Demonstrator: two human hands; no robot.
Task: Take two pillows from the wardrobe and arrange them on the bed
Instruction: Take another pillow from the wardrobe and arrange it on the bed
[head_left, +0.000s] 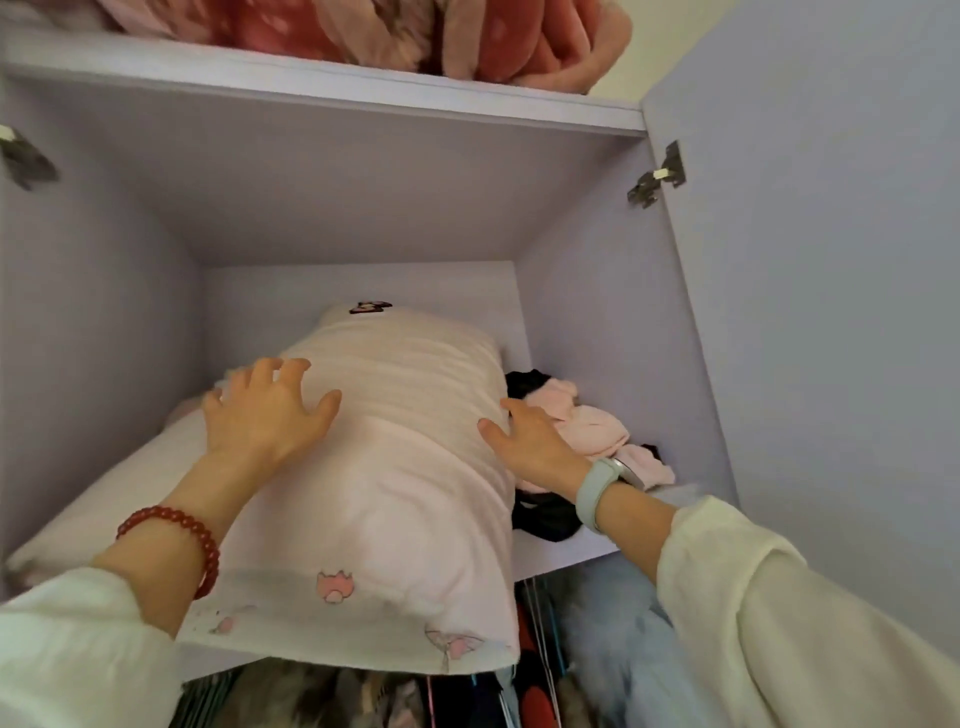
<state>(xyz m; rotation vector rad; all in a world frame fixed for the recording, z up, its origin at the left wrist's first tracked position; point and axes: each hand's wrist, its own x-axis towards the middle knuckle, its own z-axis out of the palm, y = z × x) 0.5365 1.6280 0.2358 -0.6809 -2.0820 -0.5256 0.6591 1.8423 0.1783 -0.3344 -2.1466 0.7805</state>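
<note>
A pale pink striped pillow with small pink flower prints lies lengthwise on a wardrobe shelf, its near end sticking out over the shelf's front edge. A second white pillow lies under and to the left of it. My left hand rests spread on the top pillow's left side. My right hand presses flat against its right side. Neither hand has closed around the pillow.
Pink and black clothes are piled on the shelf right of the pillow. A red-pink blanket sits on the shelf above. The open wardrobe door stands at the right. Hanging clothes show below the shelf.
</note>
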